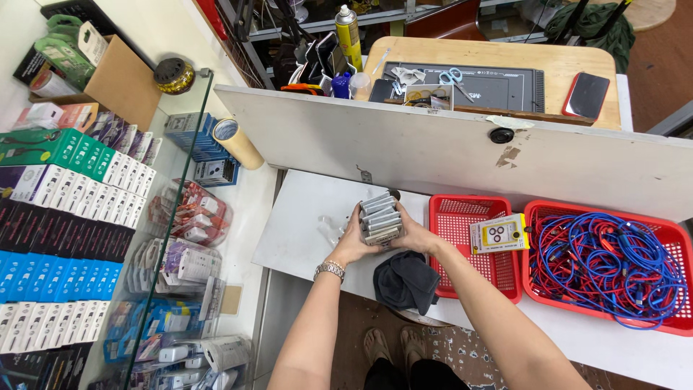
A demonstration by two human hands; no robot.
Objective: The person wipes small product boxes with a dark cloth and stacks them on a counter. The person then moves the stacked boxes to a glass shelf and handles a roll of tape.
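Item: stack of small flat grey-white packs (381, 219), centre of frame, above the white worktop (303, 224).
Hold: left hand (352, 237) and right hand (413, 232) pressed on opposite sides, fingers wrapped round the stack.
Axis: stack runs up-frame, packs edge-on and slightly fanned.
Nearer hand: neither, both touching.
Adjacent: dark cloth (406, 280) below; red basket (469, 242) right.

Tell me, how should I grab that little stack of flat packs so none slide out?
Grip the stack of flat grey packs by its two short ends, one palm on each side, as the left hand and right hand do now. The packs lie loose on one another, so probably squeezing inward from both ends keeps them lined up.
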